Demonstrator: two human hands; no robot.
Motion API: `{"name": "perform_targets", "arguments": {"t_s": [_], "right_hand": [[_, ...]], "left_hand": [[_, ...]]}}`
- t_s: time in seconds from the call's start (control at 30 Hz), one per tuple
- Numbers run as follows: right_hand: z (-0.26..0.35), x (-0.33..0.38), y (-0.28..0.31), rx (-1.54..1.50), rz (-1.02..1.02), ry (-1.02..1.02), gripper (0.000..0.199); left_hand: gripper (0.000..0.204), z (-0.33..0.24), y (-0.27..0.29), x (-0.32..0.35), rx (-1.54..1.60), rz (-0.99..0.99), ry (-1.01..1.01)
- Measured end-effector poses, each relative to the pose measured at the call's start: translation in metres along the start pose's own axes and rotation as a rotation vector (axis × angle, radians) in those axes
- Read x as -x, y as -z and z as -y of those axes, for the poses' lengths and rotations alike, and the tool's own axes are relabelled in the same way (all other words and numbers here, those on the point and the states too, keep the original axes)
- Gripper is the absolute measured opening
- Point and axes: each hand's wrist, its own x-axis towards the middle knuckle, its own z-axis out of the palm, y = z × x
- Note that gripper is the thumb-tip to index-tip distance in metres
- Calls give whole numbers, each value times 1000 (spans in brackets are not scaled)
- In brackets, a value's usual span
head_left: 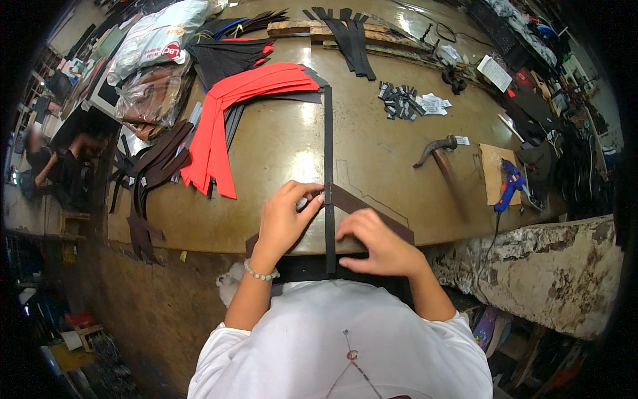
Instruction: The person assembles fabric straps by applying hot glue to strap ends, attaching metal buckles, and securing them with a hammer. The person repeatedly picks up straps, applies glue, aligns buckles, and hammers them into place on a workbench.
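Note:
A narrow black strip (328,139) runs straight toward me across the tabletop and past its near edge. Where it meets the folded dark brown ribbed band (372,214), my left hand (282,216) is closed, thumb and fingertips pinching the band's peak. One arm of the band slants out to the right; part of the other shows below my left wrist. A small greyish piece peeks out within my left hand, too hidden to name. My right hand (380,247) hovers just right of the black strip, fingers curved and apart, with nothing in it.
Red bands (226,120) and dark brown bands (149,166) lie left. Small black tabs (399,100) sit beyond my hands. To the right are a hammer (442,156) and a blue glue gun (510,186) on cardboard. Another person (43,163) sits far left.

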Motion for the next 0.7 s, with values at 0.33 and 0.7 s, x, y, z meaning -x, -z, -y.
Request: {"name": "perform_targets", "arguments": {"t_s": [0.33,0.7], "right_hand": [[-14,-10,-24,221,-23,26,36],[-52,-78,14,-409,-66,-479,10]], "left_hand": [[16,2,-10,12,32,-58,25],[23,9,-12,12,-37,-115,-35]]}}
